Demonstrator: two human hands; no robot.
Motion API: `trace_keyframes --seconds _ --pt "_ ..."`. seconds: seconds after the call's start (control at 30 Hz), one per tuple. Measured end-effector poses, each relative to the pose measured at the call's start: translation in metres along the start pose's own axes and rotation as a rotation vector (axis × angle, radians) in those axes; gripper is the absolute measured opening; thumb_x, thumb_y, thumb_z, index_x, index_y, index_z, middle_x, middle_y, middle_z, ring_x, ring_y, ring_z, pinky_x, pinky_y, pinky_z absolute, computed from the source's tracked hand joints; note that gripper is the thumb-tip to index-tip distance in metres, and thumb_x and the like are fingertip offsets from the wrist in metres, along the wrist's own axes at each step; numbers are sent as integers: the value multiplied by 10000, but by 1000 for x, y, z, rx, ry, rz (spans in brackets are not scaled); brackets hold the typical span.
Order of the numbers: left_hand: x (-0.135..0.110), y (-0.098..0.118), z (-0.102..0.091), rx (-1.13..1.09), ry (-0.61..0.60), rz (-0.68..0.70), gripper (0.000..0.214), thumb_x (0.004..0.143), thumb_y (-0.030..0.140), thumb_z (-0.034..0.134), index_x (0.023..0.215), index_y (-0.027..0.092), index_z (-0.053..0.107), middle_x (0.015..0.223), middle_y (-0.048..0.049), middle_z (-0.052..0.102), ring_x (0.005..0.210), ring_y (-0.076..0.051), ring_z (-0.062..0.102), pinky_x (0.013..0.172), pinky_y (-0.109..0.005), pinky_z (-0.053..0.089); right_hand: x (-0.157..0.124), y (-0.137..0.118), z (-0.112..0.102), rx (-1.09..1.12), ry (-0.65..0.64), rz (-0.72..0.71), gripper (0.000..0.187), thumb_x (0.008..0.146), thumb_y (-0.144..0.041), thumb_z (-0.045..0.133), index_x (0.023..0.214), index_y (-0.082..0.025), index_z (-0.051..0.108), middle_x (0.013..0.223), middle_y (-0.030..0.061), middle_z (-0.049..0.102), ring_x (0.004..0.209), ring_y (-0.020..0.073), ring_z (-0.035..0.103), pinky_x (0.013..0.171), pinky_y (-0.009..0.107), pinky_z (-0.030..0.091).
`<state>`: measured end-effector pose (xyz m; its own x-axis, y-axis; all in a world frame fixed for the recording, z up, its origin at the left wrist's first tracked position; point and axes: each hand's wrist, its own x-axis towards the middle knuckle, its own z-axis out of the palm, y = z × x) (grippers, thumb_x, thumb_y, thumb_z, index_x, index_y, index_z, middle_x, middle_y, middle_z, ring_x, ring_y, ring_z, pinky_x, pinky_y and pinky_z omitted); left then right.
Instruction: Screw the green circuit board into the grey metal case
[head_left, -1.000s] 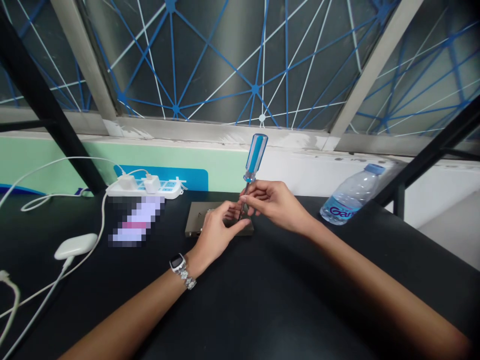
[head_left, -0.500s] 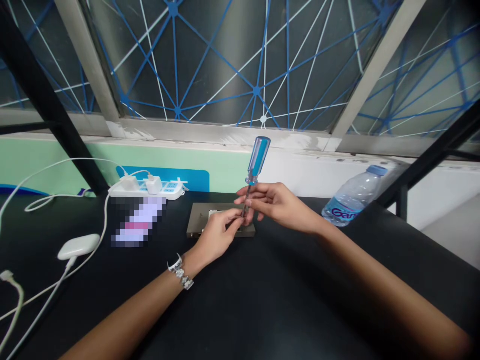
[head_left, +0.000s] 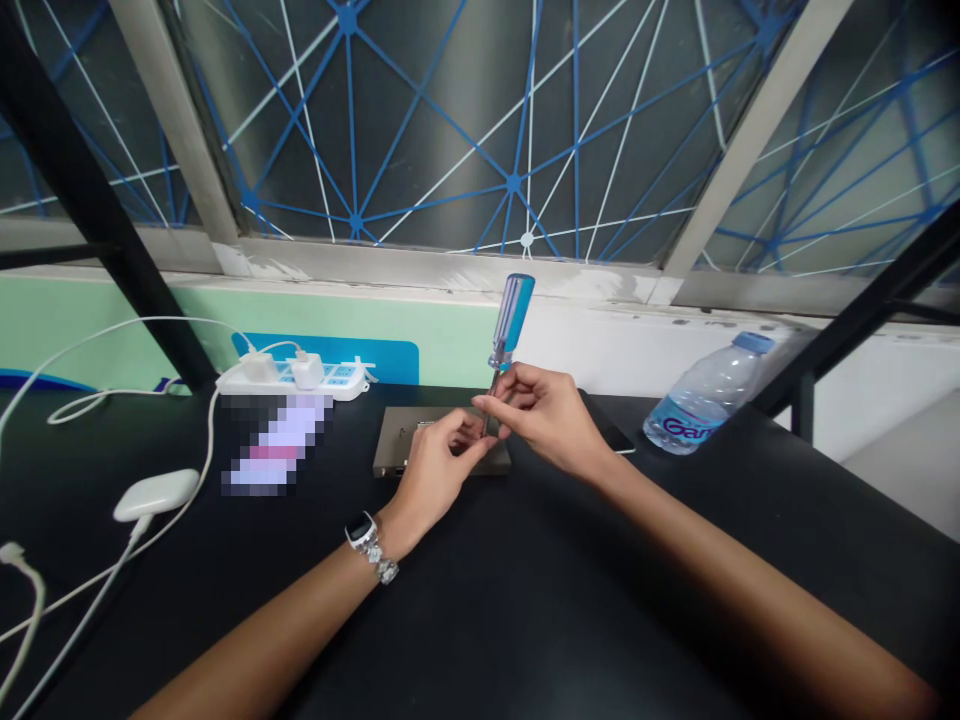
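A screwdriver (head_left: 513,315) with a clear and blue handle stands nearly upright, handle at the top and leaning slightly right. My right hand (head_left: 546,415) pinches its metal shaft just below the handle. Lower down, my left hand (head_left: 436,462) closes thumb and fingers around the tip end, which the fingertips mostly hide. Behind and beneath the left hand lies a flat grey-brown box (head_left: 391,440) on the black table (head_left: 480,590). Part of its top is covered by my fingers, and I cannot tell whether the tip touches it.
A white power strip (head_left: 341,378) with plugs sits by the wall, left of the box. Near it are a blurred-out phone-like object (head_left: 277,445) and a white case (head_left: 156,495) on a cable. To the right are a dark phone (head_left: 619,437) and a water bottle (head_left: 705,395).
My right hand has turned and shifted slightly left along the shaft, uncovering the dark phone behind it. The screwdriver's handle has rotated and tilts a little less. My left wrist has rolled.
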<state>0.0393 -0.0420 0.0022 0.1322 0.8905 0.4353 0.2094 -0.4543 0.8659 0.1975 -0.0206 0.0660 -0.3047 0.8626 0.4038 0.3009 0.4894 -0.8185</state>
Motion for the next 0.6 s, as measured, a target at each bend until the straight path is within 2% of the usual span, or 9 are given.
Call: trace_keyframes --seconds 0.1,0.23,0.3,0.4,0.47,0.53,0.6 --pt "1 -3 -2 -123 -97 -19 98 899 241 606 908 155 652 891 -59 725 844 -186 694 798 -301 539 1 -2 -1 30 -61 30 261 808 -407 719 858 -182 596 729 13 668 560 151 675 514 264 524" --pt "3 2 -8 -138 -212 1 167 942 202 513 937 142 669 922 -72 725 889 -187 688 845 -315 529 3 -9 -12 183 -296 73 380 861 -354 664 1190 -182 583 1110 103 689 629 141 701 529 273 555" --pt "3 5 -9 -90 -233 17 193 949 184 488 905 144 671 900 -64 719 882 -183 682 827 -306 526 4 -10 -18 218 -382 74 389 887 -335 633 1238 -174 580 1158 121 687 647 135 704 526 261 542" --pt "3 6 -9 -72 -251 45 212 959 181 464 906 157 668 935 -58 714 924 -183 675 848 -310 518 4 -9 -21 221 -388 82 333 897 -349 621 1163 -149 632 1099 125 718 635 131 702 530 251 526" --pt "2 4 -7 -89 -235 51 172 951 199 496 1009 174 656 1007 -57 711 973 -184 671 889 -322 512 5 -8 -19 214 -335 99 298 880 -351 646 1091 -141 655 991 103 741 605 132 700 542 253 528" --pt "0 3 -5 -63 -169 46 167 918 227 571 1068 187 632 1004 -48 710 953 -182 677 888 -323 515 4 -7 -16 219 -280 110 254 845 -344 690 1002 -146 662 846 57 737 566 137 694 557 263 537" --pt "-1 3 -4 5 -82 38 132 871 243 645 990 187 633 914 -28 707 857 -172 682 826 -305 528 4 -6 -12 225 -231 90 222 807 -339 731 905 -156 650 762 19 706 533 139 683 551 267 539"
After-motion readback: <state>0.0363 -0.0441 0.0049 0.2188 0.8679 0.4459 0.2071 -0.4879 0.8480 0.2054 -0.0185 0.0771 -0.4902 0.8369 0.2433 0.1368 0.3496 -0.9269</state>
